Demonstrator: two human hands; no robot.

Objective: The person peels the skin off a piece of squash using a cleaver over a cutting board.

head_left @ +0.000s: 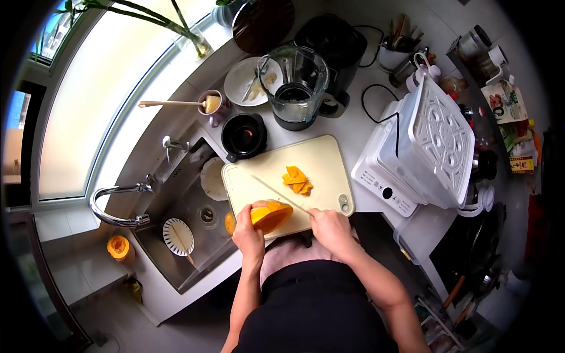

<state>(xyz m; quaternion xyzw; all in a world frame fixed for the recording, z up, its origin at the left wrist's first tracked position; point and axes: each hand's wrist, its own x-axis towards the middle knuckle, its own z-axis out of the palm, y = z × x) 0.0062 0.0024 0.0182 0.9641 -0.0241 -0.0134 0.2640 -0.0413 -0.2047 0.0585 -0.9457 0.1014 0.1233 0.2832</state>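
My left hand (249,235) is closed around a hollowed piece of pumpkin (273,219), its orange inside facing right, at the front edge of the cream cutting board (253,170). In my right hand (331,230) is a knife (279,193), gripped by the handle. The thin blade points up and left across the board, passing just above the pumpkin. A small pile of orange pumpkin pieces (298,180) lies on the board. Another round orange piece (230,223) shows partly beside my left hand, near the sink.
Left of the board is a sink (206,250) holding a striped dish (178,236), with a faucet (118,206) over it. Behind the board stand a black pot (243,135), a plate (241,76), a mug (213,115) and a blender jug (300,76). Plastic containers (435,141) stand at right.
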